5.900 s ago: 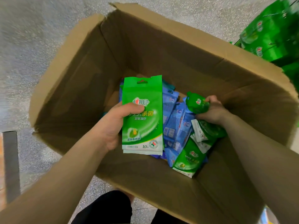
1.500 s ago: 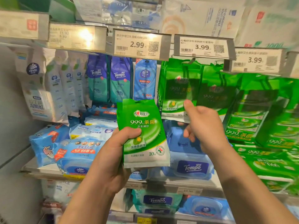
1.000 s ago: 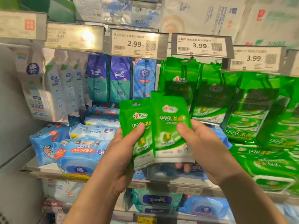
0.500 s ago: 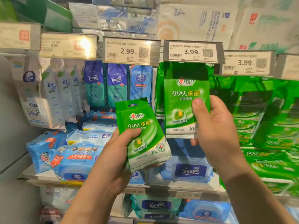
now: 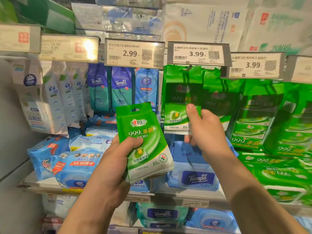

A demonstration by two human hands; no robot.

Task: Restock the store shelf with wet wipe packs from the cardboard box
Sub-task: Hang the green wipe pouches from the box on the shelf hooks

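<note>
My right hand pinches a green pack hanging under the 3.99 tag; my left hand grips spare packs. Next: feed another onto that hook.

View: the cardboard box seen 5.9 s ago is gone from sight; the store shelf with its hanging packs now fills the picture.
Right hand: 1.0 s ago it pinched a green pack just beside the left hand's stack; now it is raised to the hanging green row, thumb on the front pack's lower right.
Hung green pack: half a second ago it stood bright and clear of the row; now it sits under the 3.99 price tag, in line with the other green packs.
Left hand: its green stack now shows one face, tilted left.
</note>
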